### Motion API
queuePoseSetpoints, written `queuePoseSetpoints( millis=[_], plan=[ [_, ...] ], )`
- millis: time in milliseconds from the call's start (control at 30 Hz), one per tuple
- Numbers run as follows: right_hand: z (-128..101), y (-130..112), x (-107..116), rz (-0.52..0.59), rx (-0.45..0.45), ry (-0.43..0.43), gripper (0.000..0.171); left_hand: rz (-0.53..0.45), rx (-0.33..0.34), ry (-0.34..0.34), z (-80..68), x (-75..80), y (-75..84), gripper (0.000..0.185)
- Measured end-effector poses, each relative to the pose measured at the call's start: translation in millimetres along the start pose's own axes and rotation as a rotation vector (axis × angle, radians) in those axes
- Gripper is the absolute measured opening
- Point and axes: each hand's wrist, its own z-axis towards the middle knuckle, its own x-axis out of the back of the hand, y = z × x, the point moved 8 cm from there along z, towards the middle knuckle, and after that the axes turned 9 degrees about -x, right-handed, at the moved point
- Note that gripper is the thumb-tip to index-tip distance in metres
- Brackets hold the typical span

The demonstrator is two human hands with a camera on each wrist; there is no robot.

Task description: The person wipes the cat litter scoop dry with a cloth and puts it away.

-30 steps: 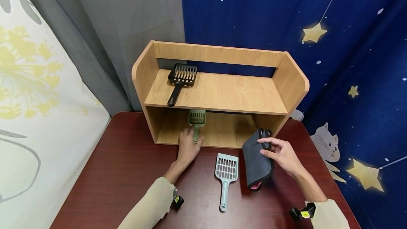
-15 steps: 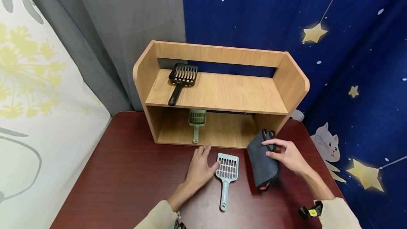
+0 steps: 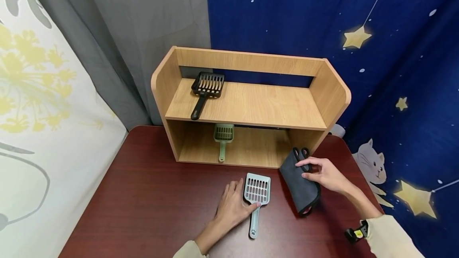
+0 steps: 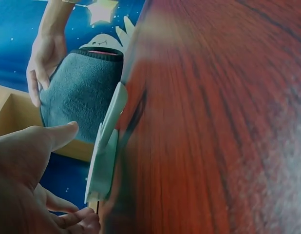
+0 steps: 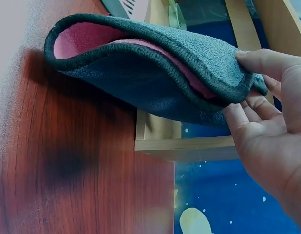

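The pale blue slotted plastic scoop (image 3: 256, 196) lies flat on the dark red wooden table (image 3: 143, 198), head toward the shelf, handle toward the person. The left hand (image 3: 233, 206) is laid on the table beside it, with the fingers (image 3: 256, 204) loosely spread and a fingertip touching the neck where head meets handle; nothing is gripped yet. To the right of those fingers, a folded grey cloth with a pink inner face (image 3: 299, 184) is pinched at its far end by the right hand (image 3: 324, 174), thumb above and fingers beneath, its free end sagging toward the table. Beyond the fingers stands a light wooden two-tier shelf (image 3: 251, 106), with a black slotted scoop (image 3: 205, 90) on the upper board and a green slotted scoop (image 3: 223, 136) in the lower bay.

A slip seems possible: pressed by one fingertip only, the flat scoop could be pushed along the smooth table rather than lifted. The drooping cloth could also brush against the scoop's head.
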Motion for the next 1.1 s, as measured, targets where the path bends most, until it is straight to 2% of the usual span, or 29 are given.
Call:
queuePoseSetpoints(
  millis=[200,500,767,933,1100],
  plan=[
    [-0.7,1.0,-0.6,-0.012,0.009,-0.008,0.032,0.048,0.026,-0.054,-4.4,-9.6,3.2,0.112],
    [-3.9,3.8,-1.3,-0.002,0.016,0.005,0.032,0.118,0.015,-0.057,-5.7,-18.8,10.6,0.120],
    [-4.6,8.1,-5.1,-0.009,0.009,0.003,0.032,0.153,-0.037,-0.048,-5.4,-22.2,15.0,0.109],
    [-6.8,8.4,-4.3,-0.013,-0.006,0.013,0.032,0.153,-0.063,-0.053,-5.4,-16.2,13.3,0.098],
    [-6.5,8.6,-3.9,-0.009,-0.006,0.019,0.032,0.104,-0.079,-0.047,-6.7,-8.7,8.1,0.083]
  ],
)
